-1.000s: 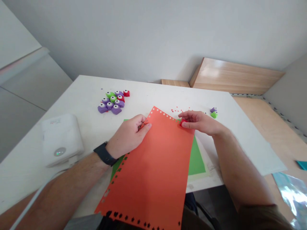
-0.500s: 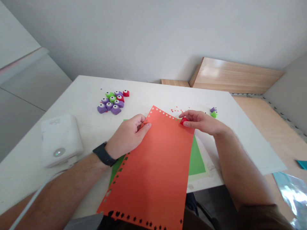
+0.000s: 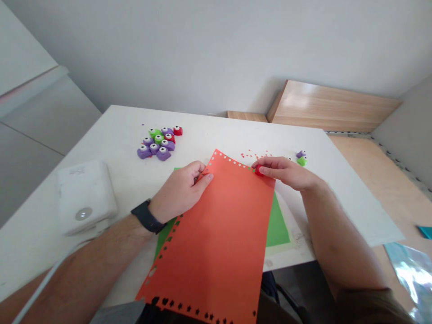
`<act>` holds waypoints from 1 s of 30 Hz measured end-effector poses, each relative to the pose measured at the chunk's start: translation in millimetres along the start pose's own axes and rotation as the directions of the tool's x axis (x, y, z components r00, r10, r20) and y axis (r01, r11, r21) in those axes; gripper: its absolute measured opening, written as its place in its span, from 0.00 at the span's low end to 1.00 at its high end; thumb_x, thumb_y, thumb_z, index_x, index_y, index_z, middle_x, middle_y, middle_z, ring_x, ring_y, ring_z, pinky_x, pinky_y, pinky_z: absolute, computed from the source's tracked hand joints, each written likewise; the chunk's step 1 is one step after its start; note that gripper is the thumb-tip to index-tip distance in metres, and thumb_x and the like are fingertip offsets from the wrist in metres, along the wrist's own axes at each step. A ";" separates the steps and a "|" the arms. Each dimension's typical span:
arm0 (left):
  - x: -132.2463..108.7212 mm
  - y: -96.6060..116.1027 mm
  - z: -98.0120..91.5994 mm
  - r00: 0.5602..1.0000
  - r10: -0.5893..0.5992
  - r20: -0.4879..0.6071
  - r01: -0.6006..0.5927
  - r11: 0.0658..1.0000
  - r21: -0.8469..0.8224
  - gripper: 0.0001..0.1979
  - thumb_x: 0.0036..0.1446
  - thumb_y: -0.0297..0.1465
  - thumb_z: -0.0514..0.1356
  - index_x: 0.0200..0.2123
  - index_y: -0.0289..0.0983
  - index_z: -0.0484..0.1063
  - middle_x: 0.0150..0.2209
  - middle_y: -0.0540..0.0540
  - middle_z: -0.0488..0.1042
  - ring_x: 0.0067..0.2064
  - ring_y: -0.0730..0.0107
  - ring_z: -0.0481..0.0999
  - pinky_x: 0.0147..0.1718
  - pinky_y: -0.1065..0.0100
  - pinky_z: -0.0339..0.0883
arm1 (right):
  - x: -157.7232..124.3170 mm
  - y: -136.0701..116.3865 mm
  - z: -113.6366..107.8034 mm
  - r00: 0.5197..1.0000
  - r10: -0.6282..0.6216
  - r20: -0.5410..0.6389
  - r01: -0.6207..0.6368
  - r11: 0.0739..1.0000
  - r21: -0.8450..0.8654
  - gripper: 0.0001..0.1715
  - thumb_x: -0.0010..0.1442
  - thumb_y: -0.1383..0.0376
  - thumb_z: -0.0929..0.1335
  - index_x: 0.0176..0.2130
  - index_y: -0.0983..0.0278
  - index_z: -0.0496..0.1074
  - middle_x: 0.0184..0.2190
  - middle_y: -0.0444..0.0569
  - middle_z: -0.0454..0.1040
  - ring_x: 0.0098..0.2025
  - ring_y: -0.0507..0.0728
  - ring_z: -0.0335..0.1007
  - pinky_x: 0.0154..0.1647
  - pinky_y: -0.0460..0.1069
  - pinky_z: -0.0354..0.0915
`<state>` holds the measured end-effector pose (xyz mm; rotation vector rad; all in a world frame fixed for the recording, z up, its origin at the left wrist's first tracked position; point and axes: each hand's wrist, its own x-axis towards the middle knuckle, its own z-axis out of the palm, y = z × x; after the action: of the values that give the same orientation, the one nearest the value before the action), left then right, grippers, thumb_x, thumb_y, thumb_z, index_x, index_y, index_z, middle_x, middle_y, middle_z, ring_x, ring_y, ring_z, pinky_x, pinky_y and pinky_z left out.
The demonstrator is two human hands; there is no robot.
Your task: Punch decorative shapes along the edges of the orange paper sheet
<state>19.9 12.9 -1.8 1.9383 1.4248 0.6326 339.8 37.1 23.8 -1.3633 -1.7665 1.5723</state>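
Note:
An orange-red sheet of paper [image 3: 222,234] slants toward me over the table's front edge, with rows of small star-like holes along its left, top and bottom edges. My left hand [image 3: 184,189] pinches its upper left edge between thumb and fingers. At the upper right edge, my right hand [image 3: 281,172] is closed around a small red craft punch [image 3: 259,170], which sits on the paper's edge. Beneath the orange-red sheet lies green paper [image 3: 278,227]. Small red cut-outs [image 3: 249,155] are scattered just beyond my right hand.
Several purple, green and red craft punches [image 3: 158,143] cluster at the back left of the white table [image 3: 209,128]. A purple punch [image 3: 301,154] and a green punch [image 3: 302,161] stand at the right. A white device [image 3: 86,195] with a cable is at the left.
The red punch and my right hand have shifted very slightly right along the top edge. More red cut-outs show beyond it. My left hand keeps its hold.

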 end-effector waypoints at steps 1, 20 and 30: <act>0.2 0.1 0.0 1.000 -0.002 0.003 0.002 1.000 0.000 0.14 0.67 0.44 0.56 0.34 0.41 0.65 0.23 0.56 0.64 0.25 0.72 0.64 0.27 0.67 0.53 | 0.5 0.1 0.4 1.000 0.002 -0.003 -0.002 1.000 -0.002 0.23 0.62 0.49 0.72 0.49 0.61 0.79 0.45 0.50 0.81 0.48 0.60 0.75 0.50 0.55 0.69; -0.4 -0.4 0.5 1.000 -0.003 0.005 0.003 1.000 -0.012 0.14 0.67 0.43 0.56 0.33 0.41 0.64 0.23 0.56 0.64 0.26 0.72 0.63 0.27 0.67 0.53 | 2.1 4.3 1.6 1.000 -0.024 -0.007 0.025 0.997 0.074 0.22 0.62 0.49 0.73 0.49 0.60 0.79 0.45 0.49 0.80 0.47 0.61 0.74 0.50 0.55 0.66; 0.7 -0.1 0.9 1.000 0.000 -0.002 0.000 1.000 0.003 0.14 0.67 0.43 0.56 0.33 0.40 0.64 0.23 0.56 0.63 0.25 0.73 0.62 0.26 0.67 0.53 | 1.9 2.7 2.5 0.998 -0.064 -0.010 0.065 0.997 0.052 0.18 0.65 0.52 0.71 0.49 0.61 0.78 0.46 0.49 0.79 0.48 0.59 0.72 0.50 0.54 0.65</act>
<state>20.7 13.5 -2.5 1.9400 1.4279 0.6327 338.1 37.2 20.0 -1.2737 -1.7353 1.5651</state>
